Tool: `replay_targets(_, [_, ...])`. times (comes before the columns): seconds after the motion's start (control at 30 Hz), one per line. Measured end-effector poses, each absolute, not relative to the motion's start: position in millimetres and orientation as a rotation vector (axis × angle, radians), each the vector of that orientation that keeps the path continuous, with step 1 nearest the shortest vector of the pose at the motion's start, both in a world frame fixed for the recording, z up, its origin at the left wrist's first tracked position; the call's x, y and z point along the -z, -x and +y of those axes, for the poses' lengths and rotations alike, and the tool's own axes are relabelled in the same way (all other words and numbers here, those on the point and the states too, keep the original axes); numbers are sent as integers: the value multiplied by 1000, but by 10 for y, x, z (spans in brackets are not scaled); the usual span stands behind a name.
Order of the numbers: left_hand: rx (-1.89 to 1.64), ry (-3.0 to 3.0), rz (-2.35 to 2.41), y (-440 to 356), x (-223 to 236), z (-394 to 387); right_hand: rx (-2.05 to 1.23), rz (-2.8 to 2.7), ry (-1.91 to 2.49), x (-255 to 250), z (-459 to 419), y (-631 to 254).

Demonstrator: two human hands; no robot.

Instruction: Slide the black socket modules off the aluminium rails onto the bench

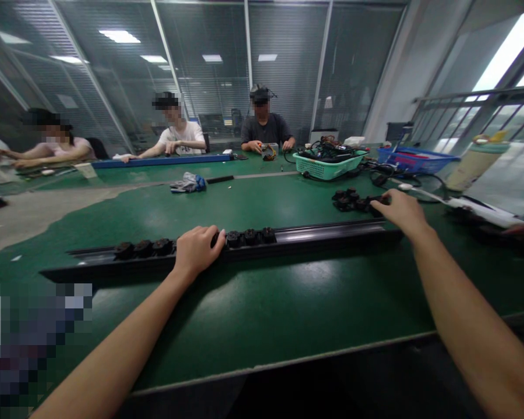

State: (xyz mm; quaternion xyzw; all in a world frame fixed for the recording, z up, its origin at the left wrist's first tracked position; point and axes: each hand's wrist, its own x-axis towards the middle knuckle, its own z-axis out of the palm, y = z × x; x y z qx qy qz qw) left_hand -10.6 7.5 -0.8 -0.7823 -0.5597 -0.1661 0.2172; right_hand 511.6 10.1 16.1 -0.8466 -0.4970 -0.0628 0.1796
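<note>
Black channel (327, 234), lying left to right on the green table (288, 314); left hand (198, 247) over its middle, right hand (404, 212) at the loose pile (351, 199), far right – whether either grasps a part cannot be told; sound handling would brace the channel, keep its row level and part the pile singly; counts: one channel, six round modules (250, 236) plainly seen – three each side of the left hand; pile uncountable.

Near tabletop (314, 302) passable; cables (379, 175) seemingly block far right.
</note>
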Motion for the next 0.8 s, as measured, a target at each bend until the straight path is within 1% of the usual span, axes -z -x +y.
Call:
replay_targets(0.13, [475,2166,-1537,111,20,82,87,-1731,2331,-133,468,-4875])
replay_targets(0.27, [487,2167,-1537,113,22,84,-4,-1869,2407,-56,821,-4713])
replay_targets(0.47, [496,2172,-1544,105,10,76,-51,-1882,2504,-29,1201,-4574])
replay_targets(0.63, [511,2178,-1524,99,10,68,38,-1815,2557,-15,1352,-4534])
replay_targets(0.8, [498,2176,-1524,93,7,64,118,-1686,2615,40,1393,-4708])
